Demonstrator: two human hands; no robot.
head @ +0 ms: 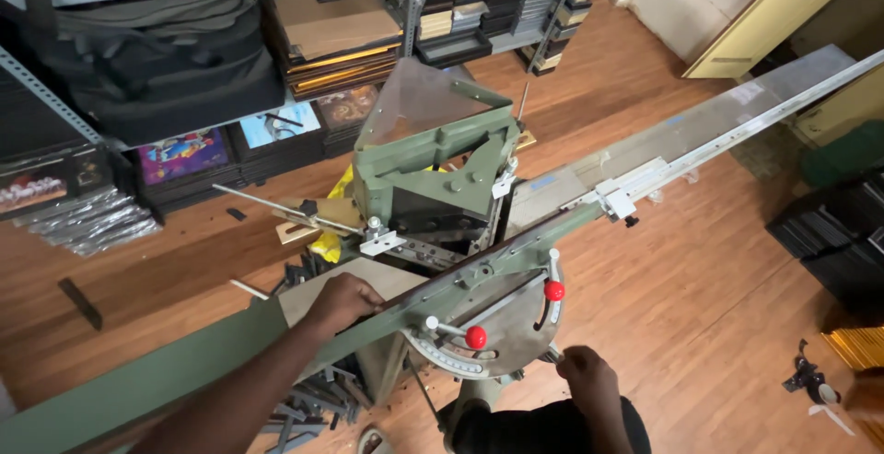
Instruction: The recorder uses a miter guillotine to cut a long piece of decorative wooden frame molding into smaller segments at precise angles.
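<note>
My left hand (pixel 345 299) lies on a dark brown moulding strip (pixel 419 290) and curls over it, pressing it against the fence of a green mitre cutting machine (pixel 433 155). The strip runs up and to the right toward the cutting head. My right hand (pixel 587 376) is closed in a fist at the machine's front edge, around the end of a small metal handle (pixel 552 355). Two red knobs (pixel 476 336) (pixel 553 290) stick up from the round angle plate (pixel 502 330) between my hands.
A long measuring arm with a white stop (pixel 617 198) reaches to the upper right. A green extension table (pixel 138 380) runs to the lower left. Offcuts (pixel 313 399) lie on the wooden floor under the machine. Shelves of stacked frames (pixel 331 40) stand behind it.
</note>
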